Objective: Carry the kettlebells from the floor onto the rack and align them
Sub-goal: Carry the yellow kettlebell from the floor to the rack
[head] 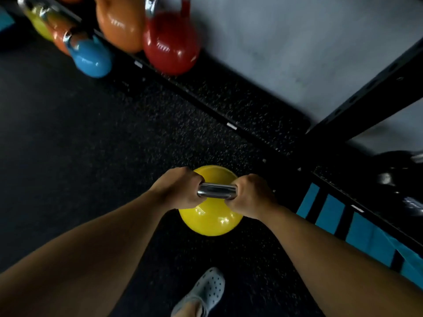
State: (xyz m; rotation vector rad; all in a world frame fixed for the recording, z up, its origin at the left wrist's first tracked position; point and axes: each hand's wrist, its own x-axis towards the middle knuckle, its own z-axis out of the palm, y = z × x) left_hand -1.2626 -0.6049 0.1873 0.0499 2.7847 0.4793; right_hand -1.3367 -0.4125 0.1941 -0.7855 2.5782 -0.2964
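Note:
A yellow kettlebell [209, 221] with a chrome handle hangs over the dark rubber floor at the lower middle of the head view. My left hand [177, 187] grips the left end of the handle and my right hand [251, 195] grips the right end. The low black rack shelf [247, 104] runs diagonally from upper left to right, its speckled surface bare in the middle. On its far left end stand a red kettlebell [171, 44] and an orange kettlebell [119, 24]. A blue kettlebell [91, 57] sits in front of them, with another yellow kettlebell [39, 26] and an orange one behind it.
A black perforated rack upright [370, 92] slants across the right side before a grey wall. Dark kettlebells [398, 179] sit at the far right. Blue and black striped flooring [361, 234] lies at lower right. My foot in a grey perforated clog [206, 291] is below the kettlebell.

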